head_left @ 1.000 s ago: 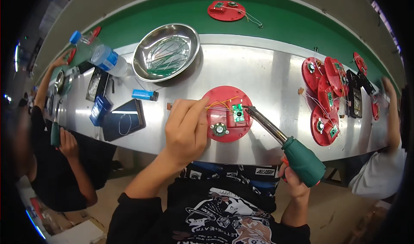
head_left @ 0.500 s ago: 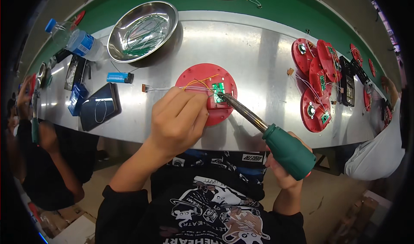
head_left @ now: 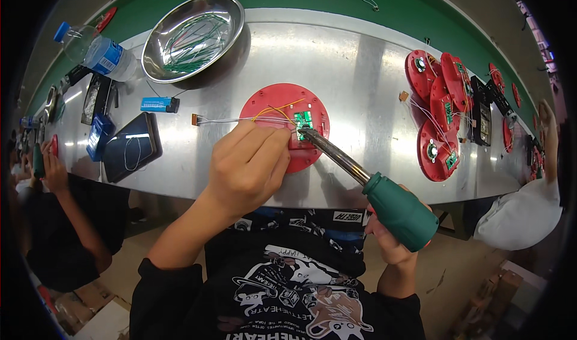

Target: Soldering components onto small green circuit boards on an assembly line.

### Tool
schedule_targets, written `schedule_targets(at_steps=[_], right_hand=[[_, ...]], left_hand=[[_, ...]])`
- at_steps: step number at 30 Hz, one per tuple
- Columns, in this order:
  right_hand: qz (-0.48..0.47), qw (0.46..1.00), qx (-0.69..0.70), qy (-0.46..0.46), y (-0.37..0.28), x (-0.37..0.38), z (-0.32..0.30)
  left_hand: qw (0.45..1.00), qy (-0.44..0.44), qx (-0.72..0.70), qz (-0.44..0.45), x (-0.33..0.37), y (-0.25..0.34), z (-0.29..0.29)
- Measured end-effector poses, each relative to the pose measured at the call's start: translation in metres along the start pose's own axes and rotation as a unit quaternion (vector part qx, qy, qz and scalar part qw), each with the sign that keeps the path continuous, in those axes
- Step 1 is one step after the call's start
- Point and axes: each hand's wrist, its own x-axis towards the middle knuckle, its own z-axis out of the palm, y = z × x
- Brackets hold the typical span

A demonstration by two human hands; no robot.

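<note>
A round red plastic disc (head_left: pixel 270 95) lies on the metal table in front of me, with a small green circuit board (head_left: pixel 303 119) set in it. Yellow wires (head_left: pixel 270 109) and white wires (head_left: pixel 225 120) cross the disc, the white ones ending in a small brown connector (head_left: pixel 195 119). My left hand (head_left: pixel 249 160) rests over the disc's left part, fingers pinched close to the board; what they hold is hidden. In my right hand (head_left: pixel 390 238) is a soldering iron (head_left: pixel 399 212) with a green handle. Its dark tip meets the board beside my left fingertips.
A steel bowl (head_left: pixel 235 39) of green wires stands at the back left. Nearby are a water bottle (head_left: pixel 108 57), a blue box-like item (head_left: pixel 159 104) and a dark flat case (head_left: pixel 129 154). Several red discs (head_left: pixel 430 151) are stacked at right. Co-workers sit on both sides.
The view has shifted slightly, moving the table items a little left and up. My hands and the iron keep nearly the same place at the board. The left co-worker's hands have moved.
</note>
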Motion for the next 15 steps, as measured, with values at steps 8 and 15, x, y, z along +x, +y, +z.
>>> schedule_targets(at_steps=[8,15], right_hand=[[0.099,0.994,0.025,0.046,-0.0053,-0.0083,-0.0010],[0.129,0.988,0.075,0.032,-0.0079,-0.0020,-0.0061]], left_hand=[[1.000,0.005,-0.007,0.011,0.0009,-0.0017,0.0003],[1.000,0.013,-0.012,0.024,-0.0025,-0.0068,0.0032]])
